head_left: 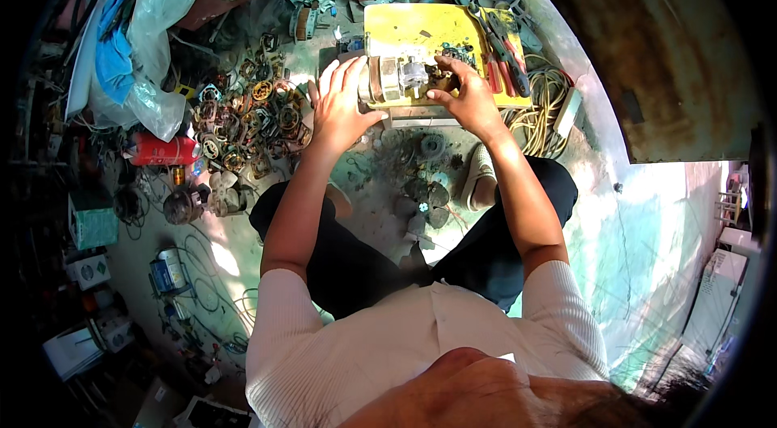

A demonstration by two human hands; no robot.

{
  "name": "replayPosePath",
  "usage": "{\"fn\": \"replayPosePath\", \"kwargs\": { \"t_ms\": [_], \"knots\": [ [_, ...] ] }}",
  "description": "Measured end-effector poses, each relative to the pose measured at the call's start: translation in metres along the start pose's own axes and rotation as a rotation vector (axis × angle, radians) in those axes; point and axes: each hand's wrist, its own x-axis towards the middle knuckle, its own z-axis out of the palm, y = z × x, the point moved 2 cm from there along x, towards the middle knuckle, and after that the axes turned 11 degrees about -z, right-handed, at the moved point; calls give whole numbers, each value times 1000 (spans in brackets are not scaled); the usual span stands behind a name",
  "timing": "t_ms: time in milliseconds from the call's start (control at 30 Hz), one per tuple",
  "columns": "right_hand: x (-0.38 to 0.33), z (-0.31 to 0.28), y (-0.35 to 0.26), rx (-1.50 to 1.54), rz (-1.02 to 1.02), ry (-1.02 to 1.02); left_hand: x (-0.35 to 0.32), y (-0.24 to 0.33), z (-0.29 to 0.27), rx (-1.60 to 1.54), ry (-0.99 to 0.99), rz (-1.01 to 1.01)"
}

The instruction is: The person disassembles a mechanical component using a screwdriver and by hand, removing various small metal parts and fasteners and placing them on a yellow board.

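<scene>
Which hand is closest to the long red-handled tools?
The right hand, beside the red-handled tools; the left hand is across the pale, brown-banded metal cylinder.

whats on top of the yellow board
Small dark parts and hand tools, some red-handled, show there; anything behind the metal cylinder or right hand's fingers is covered.

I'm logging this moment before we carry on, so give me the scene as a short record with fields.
Work surface: yellow board
Main item: cylindrical metal part, lying sideways at the board's near edge
Left hand: at the part's left end; grip unclear
Right hand: thumb and forefinger about its right end; grip unclear
Tools: red-handled tools, right side of board
Right of board: coiled cable
Floor, left: pile of rings, red cylinder
</scene>
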Motion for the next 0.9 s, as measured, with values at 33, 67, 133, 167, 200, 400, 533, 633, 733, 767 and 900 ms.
{"fn": "replayPosePath", "kwargs": {
  "t_ms": [33, 67, 133, 167, 200, 400, 533, 633, 733, 767, 900],
  "knots": [
    [1, 7, 5, -26, -21, -13, 2, -2, 5, 20, -2, 1],
    [3, 11, 4, -67, -47, -17, 5, -3, 8, 41, 10, 15],
    [5, 17, 1, -141, -99, -30, 9, -5, 10, 89, 32, 37],
    [6, 22, 9, 2, 34, -106, 11, -9, 13, 58, 20, 36],
    [8, 22, 7, -23, 20, -136, 14, -12, 13, 28, 11, 36],
    [10, 30, 3, -176, -8, -180, 22, -16, 13, -58, 5, 43],
    [15, 19, -12, -100, -46, -181, 23, -18, 5, -129, -4, 2],
    [18, -5, -40, -15, -236, -87, 16, -10, -23, -128, 46, 64],
    [19, -22, -63, 10, -334, -60, 7, -11, -44, -237, -49, 43],
    [18, -18, -62, 48, -290, -75, 2, -11, -48, -292, -137, -21],
    [9, -12, -62, 177, 21, -117, -2, -2, -43, -675, -576, -186]
  ]
}}
